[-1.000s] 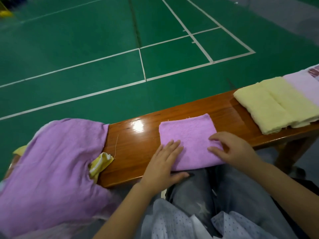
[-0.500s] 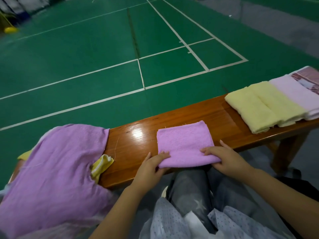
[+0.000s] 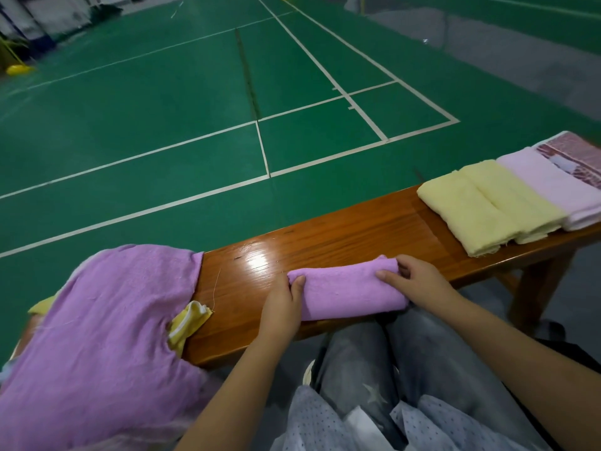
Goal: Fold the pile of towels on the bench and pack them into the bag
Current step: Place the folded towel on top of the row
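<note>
A small purple towel (image 3: 348, 289) lies folded into a narrow strip along the near edge of the wooden bench (image 3: 341, 236). My left hand (image 3: 283, 307) grips its left end, thumb on top. My right hand (image 3: 413, 278) pinches its upper right corner. At the bench's left end sits the loose pile, a large purple towel (image 3: 97, 323) over a yellow striped one (image 3: 188, 323). At the right end lie folded towels: two pale yellow ones (image 3: 481, 206), a pink one (image 3: 553, 190) and a patterned one (image 3: 575, 154).
Green court floor (image 3: 195, 92) with white lines stretches beyond the bench. My grey trousers (image 3: 374, 362) and a dotted fabric (image 3: 325, 424) lie below the bench edge. A bench leg (image 3: 533, 288) stands at the right. No bag is clearly visible.
Both hands lifted the near edge of the small purple towel and folded it away from me, turning the square into a narrow strip. The camera tilted upward.
</note>
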The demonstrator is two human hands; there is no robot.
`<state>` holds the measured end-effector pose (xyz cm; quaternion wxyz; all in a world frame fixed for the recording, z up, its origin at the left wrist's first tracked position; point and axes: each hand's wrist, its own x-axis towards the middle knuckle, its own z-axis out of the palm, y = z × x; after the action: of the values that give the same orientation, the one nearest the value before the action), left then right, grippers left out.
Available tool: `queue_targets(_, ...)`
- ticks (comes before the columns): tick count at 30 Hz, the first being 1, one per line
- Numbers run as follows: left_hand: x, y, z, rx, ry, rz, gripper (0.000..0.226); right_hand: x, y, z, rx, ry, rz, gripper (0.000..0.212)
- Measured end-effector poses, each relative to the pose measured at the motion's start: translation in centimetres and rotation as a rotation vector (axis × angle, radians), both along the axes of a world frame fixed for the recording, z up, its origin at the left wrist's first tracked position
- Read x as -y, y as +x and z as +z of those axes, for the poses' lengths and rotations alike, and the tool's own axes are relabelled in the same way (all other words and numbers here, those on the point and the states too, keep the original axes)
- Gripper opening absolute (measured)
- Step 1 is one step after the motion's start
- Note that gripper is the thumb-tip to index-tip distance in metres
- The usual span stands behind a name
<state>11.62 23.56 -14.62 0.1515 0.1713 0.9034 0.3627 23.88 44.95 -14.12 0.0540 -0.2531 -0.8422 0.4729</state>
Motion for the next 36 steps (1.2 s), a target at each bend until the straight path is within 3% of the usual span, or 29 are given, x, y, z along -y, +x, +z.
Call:
queue_targets(7, -1.6, -1.2, -2.0, -0.045, -0.211, 0.126, 0.042, 0.5, -1.6, -0.8, 0.148, 0.165, -0.091, 0.031)
queue_targets(13, -2.5, -2.1, -1.3, -0.050, -0.382, 0.097, 0.040, -0.1, -3.4, -0.1, 0.368, 0.189, -0.053, 0.032)
queue_targets(15, -2.9, -2.8, -0.8, -0.037, -0.445, 0.089, 0.040, -0.1, -3.4, 0.4, 0.409, 0.101, -0.069, 0.033)
queue_targets(18, -3.3, -3.7, -0.1, -0.038, -0.504, 0.047, 0.041, 0.8, -2.4, 1.2, 0.336, -0.302, -0.176, 0.029)
queue_targets(22, -2.8, -5.1, 0.0, -0.088, -0.358, 0.083, 0.044, 2.8, -1.1, 1.1, 0.227, -0.687, -0.295, 0.032)
queue_targets(26, -1.0, -3.9, 0.3, -0.074, 0.117, 0.462, 0.051, 5.6, -0.6, -0.1, 0.077, -0.820, -0.448, 0.033)
queue_targets(29, 0.2, -1.0, 0.7, 0.310, 0.309, 0.609, 0.040, 6.6, -0.7, -0.8, 0.070, -0.685, -0.461, 0.029)
queue_targets(31, 0.9, 0.3, 0.4, 0.541, 0.298, 0.502, 0.034, 6.4, -0.7, -0.9, 0.101, -0.427, -0.401, 0.030)
queue_targets(34, 0.9, 1.3, 0.0, 0.704, 0.333, 0.383, 0.039, 5.7, -0.5, -0.8, 0.221, 0.119, -0.198, 0.037)
queue_targets(36, 0.5, 1.7, 0.3, 0.740, 0.389, 0.390, 0.041, 5.2, -0.3, -0.7, 0.211, 0.324, -0.166, 0.045)
